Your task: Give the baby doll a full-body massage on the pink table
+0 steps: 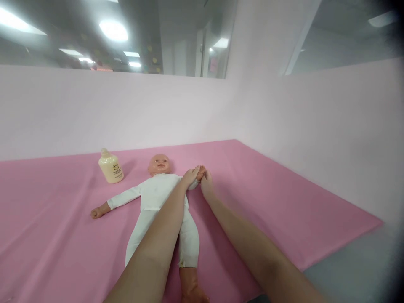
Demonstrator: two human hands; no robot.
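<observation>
Writing first: pale yellow plastic bottle [111,168], left of centre, standing on the pink cover [271,181]; a small dark emblem on its front, a few lines of dark print under it, all too small to read; narrow top in the same pale yellow. A pinkish patch [213,64] shows beyond the window [176,46] at top centre, too blurred to make out. Baby doll [162,191] lies face up at the centre and lower centre of the frame, head toward the wall [151,109]. Bald, glossy moulded head; white cloth body, seamed across the waist; moulded hands and foot browner than the head. Trouser cuff above the visible foot looks frayed, with a small yellowish mark. One arm stretches out to the left of the frame, its fist on the cover; the other leg is partly hidden by a forearm. Person's left hand [191,176] grips the doll's hand [201,172] on the frame's right side, thumb laid along it. Right hand [206,184] pinches the same small hand from the opposite side; its fingertips are partly hidden. Cover creased at lower left.
</observation>
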